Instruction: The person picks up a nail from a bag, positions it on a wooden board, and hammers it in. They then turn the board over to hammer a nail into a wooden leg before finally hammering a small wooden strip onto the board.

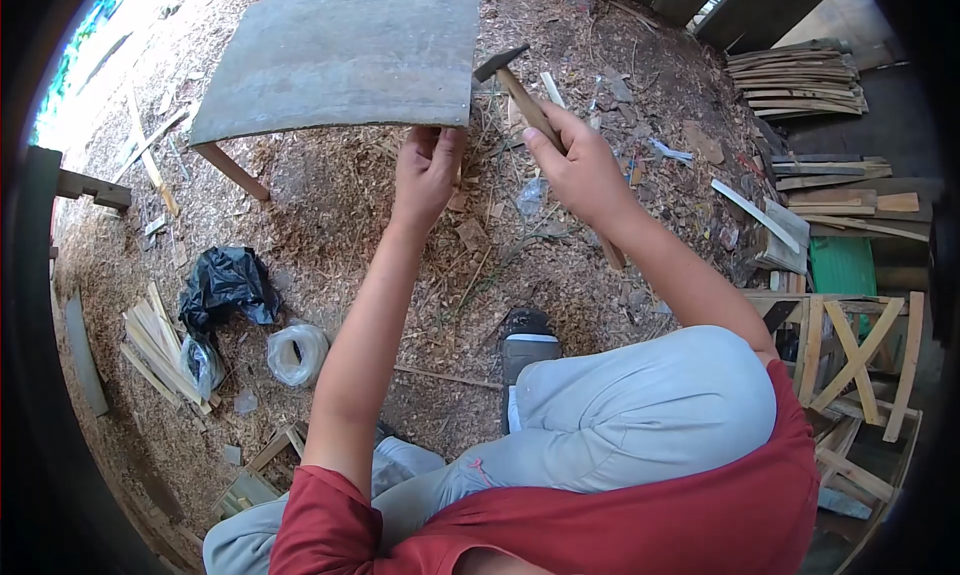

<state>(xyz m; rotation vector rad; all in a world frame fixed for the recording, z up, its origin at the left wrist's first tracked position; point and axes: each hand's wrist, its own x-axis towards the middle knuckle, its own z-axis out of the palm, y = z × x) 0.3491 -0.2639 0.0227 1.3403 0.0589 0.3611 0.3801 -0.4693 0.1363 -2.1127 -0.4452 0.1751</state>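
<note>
A low wooden table (345, 50) with a grey, worn top stands in front of me, one slim leg (235, 172) showing at its left. My left hand (430, 170) is closed at the near right corner of this table, its fingertips partly hidden under the top's edge. My right hand (575, 165) is wrapped around the wooden handle of a hammer (520, 95). The dark hammer head is raised just right of the tabletop, apart from it.
Wood shavings cover the ground. On the left lie a black plastic bag (230, 285), a roll of clear plastic (297, 355) and thin wood strips (165, 350). Stacked slats (800, 80) and a crossed wooden frame (860, 360) stand at the right. My shoe (528, 350) is below my hands.
</note>
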